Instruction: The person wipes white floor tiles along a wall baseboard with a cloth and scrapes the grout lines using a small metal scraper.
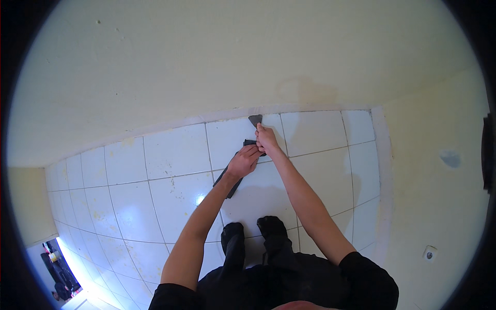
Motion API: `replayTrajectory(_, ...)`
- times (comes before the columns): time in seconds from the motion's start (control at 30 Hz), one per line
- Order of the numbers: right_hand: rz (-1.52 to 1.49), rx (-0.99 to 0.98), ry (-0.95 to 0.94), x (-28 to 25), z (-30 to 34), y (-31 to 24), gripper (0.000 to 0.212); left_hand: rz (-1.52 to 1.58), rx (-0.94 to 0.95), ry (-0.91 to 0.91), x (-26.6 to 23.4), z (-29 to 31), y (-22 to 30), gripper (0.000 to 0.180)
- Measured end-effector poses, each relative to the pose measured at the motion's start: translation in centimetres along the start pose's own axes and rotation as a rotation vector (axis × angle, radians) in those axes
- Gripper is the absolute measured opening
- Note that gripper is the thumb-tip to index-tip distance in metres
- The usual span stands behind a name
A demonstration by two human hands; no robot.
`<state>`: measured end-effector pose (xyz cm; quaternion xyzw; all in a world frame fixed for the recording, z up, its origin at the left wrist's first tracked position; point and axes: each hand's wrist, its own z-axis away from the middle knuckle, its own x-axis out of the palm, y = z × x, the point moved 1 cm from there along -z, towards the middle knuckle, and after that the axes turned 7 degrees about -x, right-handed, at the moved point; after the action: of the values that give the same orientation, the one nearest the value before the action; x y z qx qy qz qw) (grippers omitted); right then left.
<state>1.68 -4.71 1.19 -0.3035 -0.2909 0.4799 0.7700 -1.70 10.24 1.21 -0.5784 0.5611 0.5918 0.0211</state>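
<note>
Ahead of me, my right hand [266,138] is closed around a scraper. The scraper's dark, fan-shaped blade [256,120] points at the foot of the wall, where the tiles meet a pale strip. Close against the right hand, my left hand [244,161] is closed on a dark cloth [235,187], which hangs down below its fingers. One end of the cloth shows near the right hand. The scraper's handle is hidden in my grip.
White floor tiles [175,150] carry yellowish stains and small crumbs, mostly to the left. A cream wall [206,62] rises ahead, another stands at right with a socket [429,253]. My feet [271,226] are just behind the hands. Dark items [59,271] lie by a bright opening at lower left.
</note>
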Motion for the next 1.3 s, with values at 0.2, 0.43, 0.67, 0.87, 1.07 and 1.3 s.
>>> replayTrajectory(0.2,0.135,-0.128,0.001,0.4,1.6,-0.2,0.049,-0.041,0.019,0.023,0.6,0.4,-0.6,0.03)
replayTrajectory(0.43,0.662,-0.756,0.016,7.1,4.9,1.5,0.034,0.063,-0.085,-0.08,1.4,0.8,-1.2,0.044)
replayTrajectory(0.67,1.077,-1.043,-0.276,10.6,12.3,2.2,0.021,-0.08,0.029,-0.176,1.1,0.0,-1.4,0.063)
replayTrajectory(0.87,0.79,-1.205,-0.163,6.9,15.0,-0.9,0.013,-0.22,0.122,-0.132,4.5,-6.8,-0.8,0.067)
replayTrajectory(1.07,0.65,-1.203,-0.125,5.1,16.3,-2.6,0.009,-0.354,0.025,-0.029,5.1,-9.8,-1.8,0.059)
replayTrajectory(1.3,0.661,-1.141,-0.027,0.6,15.8,-3.0,0.009,-0.187,-0.74,0.339,-1.0,0.1,-5.2,0.046)
